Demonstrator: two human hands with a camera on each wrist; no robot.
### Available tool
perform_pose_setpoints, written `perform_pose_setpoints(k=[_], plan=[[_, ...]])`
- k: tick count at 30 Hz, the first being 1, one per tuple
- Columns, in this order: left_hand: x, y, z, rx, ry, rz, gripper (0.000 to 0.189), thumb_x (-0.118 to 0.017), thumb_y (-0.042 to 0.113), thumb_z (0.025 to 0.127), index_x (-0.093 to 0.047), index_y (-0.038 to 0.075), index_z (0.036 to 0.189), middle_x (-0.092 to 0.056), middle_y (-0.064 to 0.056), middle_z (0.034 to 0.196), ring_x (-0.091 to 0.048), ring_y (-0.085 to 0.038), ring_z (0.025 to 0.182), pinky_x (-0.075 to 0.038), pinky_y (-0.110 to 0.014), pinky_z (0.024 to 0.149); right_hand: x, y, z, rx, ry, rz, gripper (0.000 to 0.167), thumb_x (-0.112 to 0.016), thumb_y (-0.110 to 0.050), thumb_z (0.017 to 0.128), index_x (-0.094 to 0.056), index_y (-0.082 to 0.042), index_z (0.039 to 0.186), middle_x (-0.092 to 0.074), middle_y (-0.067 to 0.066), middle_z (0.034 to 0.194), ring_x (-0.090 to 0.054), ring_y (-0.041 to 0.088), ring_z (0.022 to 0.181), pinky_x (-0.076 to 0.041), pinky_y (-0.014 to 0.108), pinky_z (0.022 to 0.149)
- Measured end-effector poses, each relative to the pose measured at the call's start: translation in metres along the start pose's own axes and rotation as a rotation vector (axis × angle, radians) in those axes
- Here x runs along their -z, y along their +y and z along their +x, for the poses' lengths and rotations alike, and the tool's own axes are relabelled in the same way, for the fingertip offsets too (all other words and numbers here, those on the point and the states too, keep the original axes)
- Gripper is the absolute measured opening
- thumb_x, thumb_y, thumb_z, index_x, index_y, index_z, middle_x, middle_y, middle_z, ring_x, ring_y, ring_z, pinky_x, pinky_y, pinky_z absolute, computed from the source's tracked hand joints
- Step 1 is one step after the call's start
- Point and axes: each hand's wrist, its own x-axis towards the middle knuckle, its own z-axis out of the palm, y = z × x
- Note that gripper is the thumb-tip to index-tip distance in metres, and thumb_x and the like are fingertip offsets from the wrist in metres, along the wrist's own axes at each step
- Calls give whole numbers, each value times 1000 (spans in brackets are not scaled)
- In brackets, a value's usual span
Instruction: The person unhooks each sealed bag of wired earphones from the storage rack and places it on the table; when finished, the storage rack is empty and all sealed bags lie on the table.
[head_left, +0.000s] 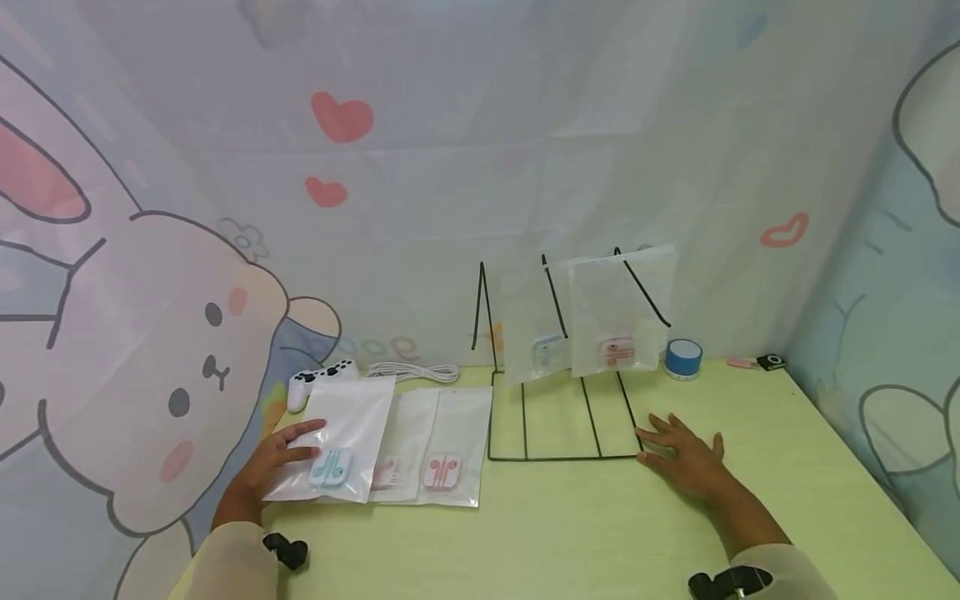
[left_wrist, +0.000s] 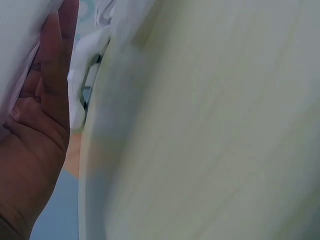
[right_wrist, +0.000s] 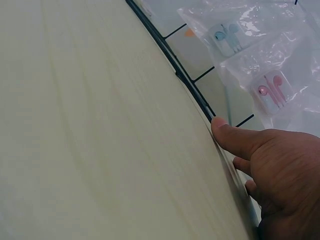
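Note:
My left hand (head_left: 272, 471) grips the left edge of a white plastic bag (head_left: 358, 417) that holds a case of blue-and-white earphones (head_left: 330, 467). In the left wrist view the palm (left_wrist: 37, 135) lies against this bag. Beside and partly under it, two more bags with pink earphones (head_left: 442, 472) lie on the table. My right hand (head_left: 686, 458) has its fingers spread at the front right corner of a black wire rack (head_left: 551, 459); its thumb (right_wrist: 235, 137) touches the front wire. From the rack's hooks hang a bag with blue earphones (head_left: 550, 354) and one with pink earphones (head_left: 618, 352).
A white game controller (head_left: 300, 385) and a coiled white cable (head_left: 412, 372) lie behind the bags on the left. Right of the rack stands a roll of blue tape (head_left: 683, 358). A small black-and-pink item (head_left: 770, 362) lies at the back right by the printed cloth wall.

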Motion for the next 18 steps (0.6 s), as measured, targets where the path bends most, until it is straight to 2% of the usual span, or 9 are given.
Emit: perform_pose_setpoints(k=[3, 5, 8, 9, 10, 12, 15, 18], plan=[[5, -6, -4, 33, 7, 69, 67, -78, 30, 100, -55, 16, 161, -71, 1, 138, -67, -8, 108, -54, -25, 91, -1, -1, 0, -3, -4, 0, 54, -72, -42, 104, -68, -13, 150, -44, 24, 170, -24, 59, 162, 8, 96, 111], [7, -9, -6, 67, 6, 74, 68, -78, 32, 100, -54, 18, 162, -65, -11, 151, -67, -13, 111, -56, -28, 91, -2, 0, 0, -3, -6, 3, 55, -72, -42, 104, -67, -13, 150, -43, 24, 171, -23, 59, 162, 9, 96, 111], [8, -13, -6, 80, -2, 87, 68, -78, 32, 101, -54, 19, 162, -54, -18, 164, -61, -20, 126, -51, -30, 97, -3, 2, 0, -4, -6, 8, 55, -72, -43, 104, -67, -13, 150, -43, 24, 171, -22, 59, 162, 11, 95, 111], [9, -14, -5, 79, 0, 105, 68, -78, 32, 101, -53, 18, 163, -44, -21, 171, -56, -24, 133, -49, -33, 101, -3, 2, 0, -5, -7, 11, 55, -73, -43, 104, -67, -13, 150, -42, 25, 171, -21, 59, 163, 12, 95, 111], [9, -15, -4, 74, -2, 121, 70, -78, 31, 101, -51, 16, 164, -34, -23, 176, -50, -28, 141, -45, -36, 106, -3, 2, 0, -4, -6, 13, 55, -73, -43, 104, -67, -13, 150, -42, 25, 171, -21, 60, 162, 12, 95, 111], [9, -14, -3, 76, -3, 135, 72, -80, 31, 100, -51, 15, 164, -24, -22, 181, -37, -35, 151, -38, -46, 115, -3, 2, 0, -2, -5, 17, 55, -73, -43, 104, -68, -13, 150, -42, 25, 171, -21, 60, 162, 13, 96, 111], [9, -10, -2, 84, -2, 137, 76, -82, 29, 97, -50, 11, 163, -19, -24, 182, -25, -46, 161, -24, -67, 128, -3, 2, 0, -3, -6, 17, 55, -73, -43, 104, -68, -13, 149, -42, 25, 171, -21, 60, 162, 13, 95, 111], [9, -3, -1, 93, 9, 184, 79, -86, 30, 94, -51, 10, 162, -16, -28, 181, -14, -52, 165, -11, -78, 129, -2, 3, 1, -5, -8, 11, 56, -73, -43, 103, -67, -14, 150, -42, 24, 172, -21, 59, 163, 12, 95, 111]])
